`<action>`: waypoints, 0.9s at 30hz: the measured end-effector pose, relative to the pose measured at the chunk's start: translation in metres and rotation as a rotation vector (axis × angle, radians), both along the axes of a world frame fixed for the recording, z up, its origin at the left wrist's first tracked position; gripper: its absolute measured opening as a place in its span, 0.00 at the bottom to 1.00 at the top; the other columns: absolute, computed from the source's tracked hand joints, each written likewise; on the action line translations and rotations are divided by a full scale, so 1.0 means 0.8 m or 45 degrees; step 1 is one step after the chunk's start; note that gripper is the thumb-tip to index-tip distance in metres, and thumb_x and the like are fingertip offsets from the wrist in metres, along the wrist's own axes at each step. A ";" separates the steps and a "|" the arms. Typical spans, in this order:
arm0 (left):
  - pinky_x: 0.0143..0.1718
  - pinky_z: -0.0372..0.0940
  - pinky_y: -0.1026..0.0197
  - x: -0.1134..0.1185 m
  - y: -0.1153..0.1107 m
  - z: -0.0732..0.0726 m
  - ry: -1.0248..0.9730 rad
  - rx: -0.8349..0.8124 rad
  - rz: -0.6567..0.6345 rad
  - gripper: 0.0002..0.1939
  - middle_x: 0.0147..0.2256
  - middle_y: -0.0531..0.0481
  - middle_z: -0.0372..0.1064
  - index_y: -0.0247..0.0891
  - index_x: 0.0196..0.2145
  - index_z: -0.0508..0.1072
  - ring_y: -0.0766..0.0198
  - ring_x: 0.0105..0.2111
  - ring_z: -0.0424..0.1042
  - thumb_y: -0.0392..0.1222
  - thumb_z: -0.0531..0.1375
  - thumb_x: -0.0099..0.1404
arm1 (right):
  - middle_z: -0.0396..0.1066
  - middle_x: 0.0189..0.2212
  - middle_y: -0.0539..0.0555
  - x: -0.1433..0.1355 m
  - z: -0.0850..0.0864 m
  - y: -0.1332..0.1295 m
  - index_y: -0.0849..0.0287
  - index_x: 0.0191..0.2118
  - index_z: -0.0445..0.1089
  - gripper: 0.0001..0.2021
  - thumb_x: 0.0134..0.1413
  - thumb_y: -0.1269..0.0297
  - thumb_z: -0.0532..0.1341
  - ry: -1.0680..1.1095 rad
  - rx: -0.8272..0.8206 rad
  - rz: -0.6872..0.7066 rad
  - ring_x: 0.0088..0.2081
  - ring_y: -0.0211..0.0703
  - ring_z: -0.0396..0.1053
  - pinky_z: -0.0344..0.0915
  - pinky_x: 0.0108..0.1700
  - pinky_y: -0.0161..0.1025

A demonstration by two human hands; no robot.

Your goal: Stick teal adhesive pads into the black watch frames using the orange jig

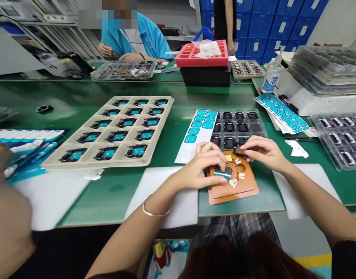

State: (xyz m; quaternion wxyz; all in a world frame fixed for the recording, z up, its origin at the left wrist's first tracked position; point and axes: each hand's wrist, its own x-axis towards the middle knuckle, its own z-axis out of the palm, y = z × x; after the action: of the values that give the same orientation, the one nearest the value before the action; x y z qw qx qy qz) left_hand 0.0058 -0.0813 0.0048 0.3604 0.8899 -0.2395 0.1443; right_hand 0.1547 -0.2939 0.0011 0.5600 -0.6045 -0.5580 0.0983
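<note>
My left hand (205, 164) is closed on a dark, glossy watch-sized panel (223, 173), held low over an orange-brown work plate (234, 195). Pinched between the thumb and fingers of my right hand (262, 153) is a slim black part (239, 153), above the plate's far edge. The plate has a round cut-out, and small white pieces (233, 183) and a yellow piece (228, 158) lie on it. Just beyond my hands sits a clear tray (259, 133) of black watch-case frames. A white sheet (181, 154) with teal stickers (196, 124) lies left of that tray.
A cream tray (134, 162) of black frames with teal inserts stands left. Stacked clear trays (326, 69) and a pump bottle (271, 77) are at the right. A red box (203, 61) stands across the table, near a seated co-worker (149, 35). Another arm is at the left edge.
</note>
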 end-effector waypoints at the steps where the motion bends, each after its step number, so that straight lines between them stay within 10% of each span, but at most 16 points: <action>1: 0.51 0.51 0.49 0.000 -0.001 -0.001 -0.038 0.059 0.019 0.24 0.39 0.47 0.73 0.40 0.33 0.74 0.56 0.44 0.63 0.64 0.56 0.67 | 0.73 0.34 0.52 0.000 0.002 -0.001 0.56 0.41 0.76 0.06 0.61 0.65 0.62 -0.094 -0.014 0.009 0.28 0.35 0.72 0.71 0.29 0.34; 10: 0.51 0.56 0.50 -0.009 -0.003 0.008 -0.302 0.301 -0.093 0.07 0.43 0.48 0.76 0.42 0.41 0.78 0.56 0.46 0.62 0.43 0.59 0.70 | 0.73 0.23 0.49 0.002 0.011 -0.009 0.61 0.36 0.76 0.07 0.61 0.64 0.63 -0.550 -0.110 0.151 0.18 0.29 0.60 0.57 0.20 0.30; 17: 0.60 0.51 0.45 -0.012 -0.001 0.011 -0.270 0.330 -0.157 0.09 0.44 0.50 0.78 0.41 0.42 0.76 0.54 0.52 0.67 0.47 0.61 0.68 | 0.69 0.32 0.53 0.011 0.014 -0.008 0.58 0.40 0.74 0.06 0.60 0.62 0.64 -0.530 -0.036 0.073 0.27 0.34 0.64 0.62 0.24 0.31; 27: 0.57 0.56 0.46 -0.011 -0.007 0.008 -0.284 0.309 -0.181 0.16 0.45 0.46 0.77 0.39 0.49 0.73 0.52 0.54 0.64 0.50 0.56 0.71 | 0.65 0.39 0.55 -0.016 -0.003 0.002 0.54 0.61 0.55 0.35 0.53 0.44 0.65 -0.589 -0.098 -0.242 0.39 0.48 0.66 0.69 0.39 0.47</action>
State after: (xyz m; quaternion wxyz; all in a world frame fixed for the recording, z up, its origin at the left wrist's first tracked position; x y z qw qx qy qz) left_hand -0.0029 -0.0871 0.0108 0.2309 0.8861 -0.3561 0.1864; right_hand 0.1419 -0.2926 -0.0013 0.4007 -0.6816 -0.6077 -0.0746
